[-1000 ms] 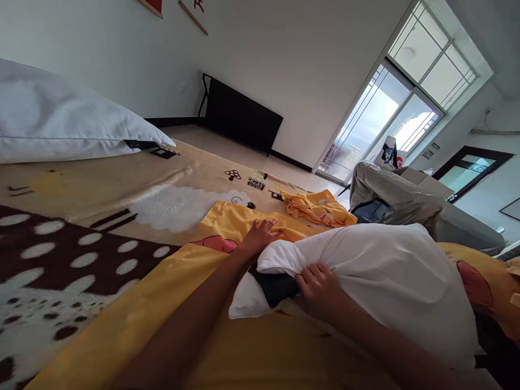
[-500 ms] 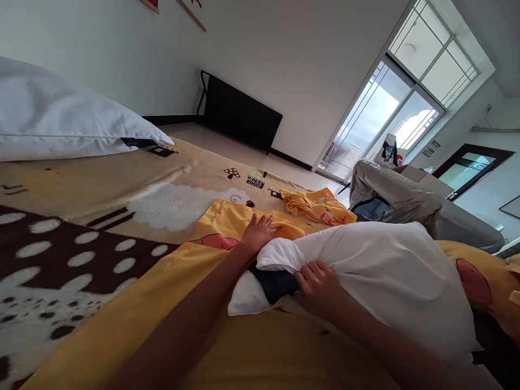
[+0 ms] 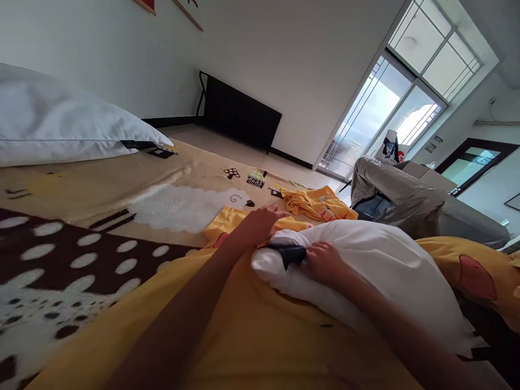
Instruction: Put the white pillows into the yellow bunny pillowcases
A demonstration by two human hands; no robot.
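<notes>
A white pillow [image 3: 377, 260] with a dark blue trim strip [image 3: 293, 254] lies in front of me, over yellow fabric. My right hand [image 3: 325, 264] is closed on the pillow's near corner, beside the dark strip. Just left of that corner, my left hand [image 3: 258, 226] is turned on its side, its fingers bent on the yellow pillowcase [image 3: 244, 303]; its thumb and palm side are hidden. The corner lies against the pillowcase, close under my left hand. Part of a red print shows behind my left wrist.
Another white pillow [image 3: 73, 122] lies at the left on the patterned blanket [image 3: 162, 206]. A crumpled yellow cloth [image 3: 320, 203] is beyond my hands, and yellow printed fabric [image 3: 467, 271] at right. Farther off stand a black panel [image 3: 239, 112] and plastic-covered furniture [image 3: 439, 208].
My left hand has gone from lying flat with spread fingers to bent fingers on the pillowcase. My right hand has shifted slightly right and up, and the pillow corner has become bunched.
</notes>
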